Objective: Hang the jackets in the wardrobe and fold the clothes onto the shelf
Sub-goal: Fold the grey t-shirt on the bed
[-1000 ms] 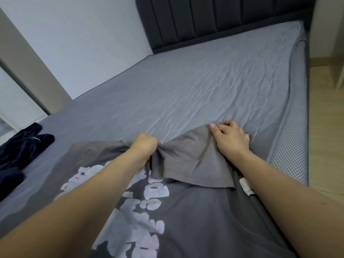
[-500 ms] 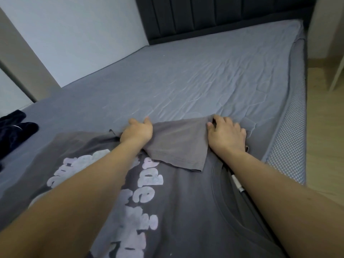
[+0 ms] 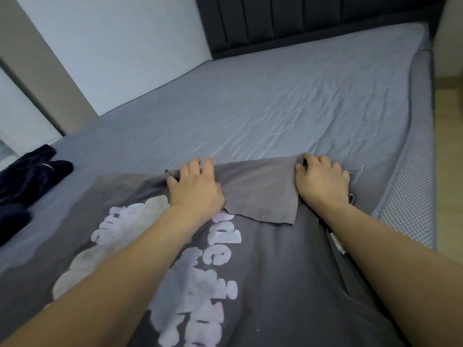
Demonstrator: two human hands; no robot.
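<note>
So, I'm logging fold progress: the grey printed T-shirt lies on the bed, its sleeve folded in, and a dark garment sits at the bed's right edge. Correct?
Not quite: the dark garment sits at the bed's left edge, as the head view shows. The grey printed T-shirt does lie there, its sleeve folded in.

Left hand (image 3: 196,186): a second ago my fist bunched the folded-over sleeve (image 3: 260,194) of the grey T-shirt (image 3: 288,284); now my fingers lie spread and flat on its left edge
Right hand (image 3: 322,180): its pinch on the sleeve corner is gone; it presses down at the right edge
Sleeve: raised and crumpled earlier, now flat and smooth between my hands
</note>
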